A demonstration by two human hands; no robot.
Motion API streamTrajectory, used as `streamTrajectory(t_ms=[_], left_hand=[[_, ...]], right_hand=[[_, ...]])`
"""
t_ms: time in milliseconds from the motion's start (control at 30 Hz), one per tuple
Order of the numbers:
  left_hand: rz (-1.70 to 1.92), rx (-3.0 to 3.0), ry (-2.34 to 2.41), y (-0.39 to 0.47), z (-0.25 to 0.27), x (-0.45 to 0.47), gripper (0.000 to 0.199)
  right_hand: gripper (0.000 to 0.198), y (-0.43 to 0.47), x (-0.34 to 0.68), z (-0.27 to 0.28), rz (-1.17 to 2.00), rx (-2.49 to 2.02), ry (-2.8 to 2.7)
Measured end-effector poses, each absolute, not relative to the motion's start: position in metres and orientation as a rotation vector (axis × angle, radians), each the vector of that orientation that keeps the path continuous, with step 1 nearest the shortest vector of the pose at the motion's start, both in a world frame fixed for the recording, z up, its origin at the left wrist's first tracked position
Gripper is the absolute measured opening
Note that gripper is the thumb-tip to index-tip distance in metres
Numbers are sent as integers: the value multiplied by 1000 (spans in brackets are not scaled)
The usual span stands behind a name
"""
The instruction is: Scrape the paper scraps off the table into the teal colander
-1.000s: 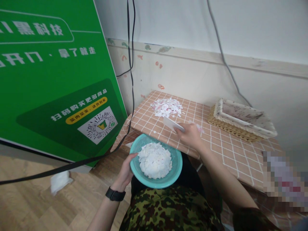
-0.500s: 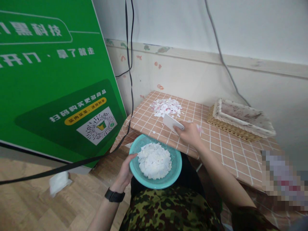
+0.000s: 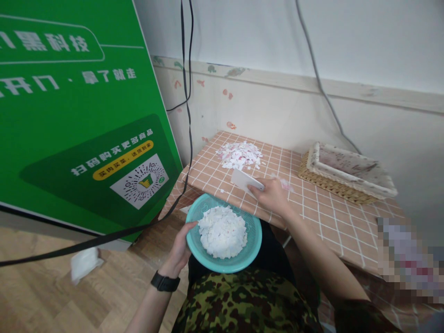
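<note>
The person's left hand [image 3: 181, 247] sits at 7 o'clock, its thumb [image 3: 189, 226] laid over the top and pointing toward 2 o'clock, the other fingers curled beneath and mostly hidden. The left wrist [image 3: 169, 268] is nearly straight, and the bare left forearm [image 3: 147, 307] slants up from the lower edge toward 1 o'clock. The right hand [image 3: 273, 194] is at 4 o'clock, back upward, closed in a pinch with its thumb [image 3: 255, 190] reaching toward 10 o'clock. The right forearm [image 3: 319, 247], bare below a camouflage sleeve [image 3: 360, 317], stretches diagonally toward between 10 and 11 o'clock. The hands are well apart.
</note>
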State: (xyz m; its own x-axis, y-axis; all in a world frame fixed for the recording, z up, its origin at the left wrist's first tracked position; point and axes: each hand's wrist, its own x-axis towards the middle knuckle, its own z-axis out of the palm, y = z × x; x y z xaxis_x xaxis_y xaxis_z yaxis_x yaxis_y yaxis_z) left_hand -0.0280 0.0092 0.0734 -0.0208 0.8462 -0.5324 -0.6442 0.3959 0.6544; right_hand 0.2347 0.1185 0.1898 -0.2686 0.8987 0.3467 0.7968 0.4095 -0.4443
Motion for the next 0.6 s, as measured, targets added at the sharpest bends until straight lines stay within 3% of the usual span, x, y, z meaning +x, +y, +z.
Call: streamTrajectory(t_ms=[400,600], left_hand=[[1230,252,1065,10,73,-30,21],[1235,253,1051,10,75,-30,22]], right_hand=[[21,114,228,183,411,-1269,-2153],[24,111,227,183,291,-1324,-2096]])
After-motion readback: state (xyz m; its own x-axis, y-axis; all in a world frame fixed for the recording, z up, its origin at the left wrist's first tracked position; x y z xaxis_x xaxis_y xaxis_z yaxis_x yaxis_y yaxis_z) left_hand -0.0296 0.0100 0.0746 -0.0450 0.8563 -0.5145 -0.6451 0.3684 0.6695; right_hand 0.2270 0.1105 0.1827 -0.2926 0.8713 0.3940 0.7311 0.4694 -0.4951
